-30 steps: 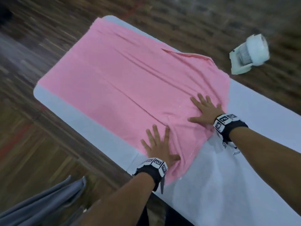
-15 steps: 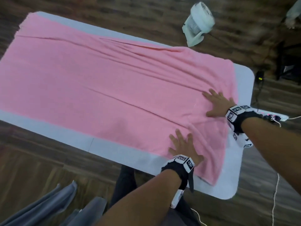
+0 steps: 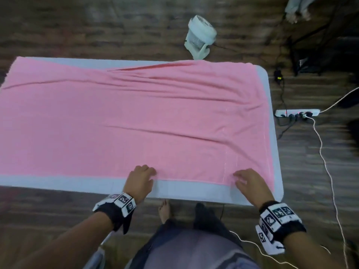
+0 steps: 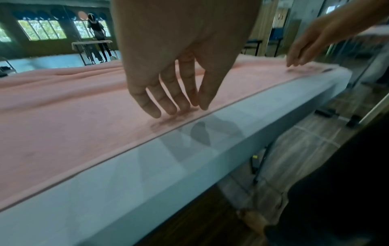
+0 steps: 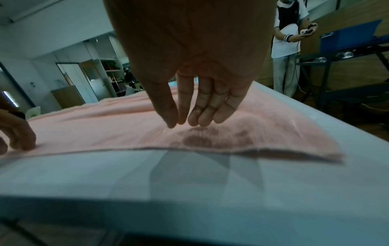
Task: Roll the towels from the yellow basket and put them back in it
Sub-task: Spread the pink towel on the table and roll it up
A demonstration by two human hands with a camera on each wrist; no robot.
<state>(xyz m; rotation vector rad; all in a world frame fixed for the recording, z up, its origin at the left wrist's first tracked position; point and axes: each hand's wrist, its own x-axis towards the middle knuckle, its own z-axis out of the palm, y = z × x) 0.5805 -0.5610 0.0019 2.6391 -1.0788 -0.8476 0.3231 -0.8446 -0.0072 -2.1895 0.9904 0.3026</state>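
Note:
A large pink towel (image 3: 136,121) lies spread flat over most of the white table (image 3: 174,190), with long creases across its far half. My left hand (image 3: 140,178) hovers at the towel's near edge, its fingers (image 4: 168,103) straight and pointing down, tips just touching the cloth. My right hand (image 3: 247,181) is over the near right corner of the towel (image 5: 210,136), fingers (image 5: 202,116) relaxed and just above the cloth. Neither hand holds anything. The yellow basket is out of sight.
A white fan (image 3: 200,35) stands on the wooden floor beyond the table. A power strip (image 3: 297,113) with cables lies on the floor to the right. My feet (image 3: 164,210) are under the table's near edge. Another person (image 5: 288,41) stands past the table's right end.
Both hands have drawn back from the towel's right part to its near edge, lifting from flat palms to fingertips. The view has swung round to face the table's long side.

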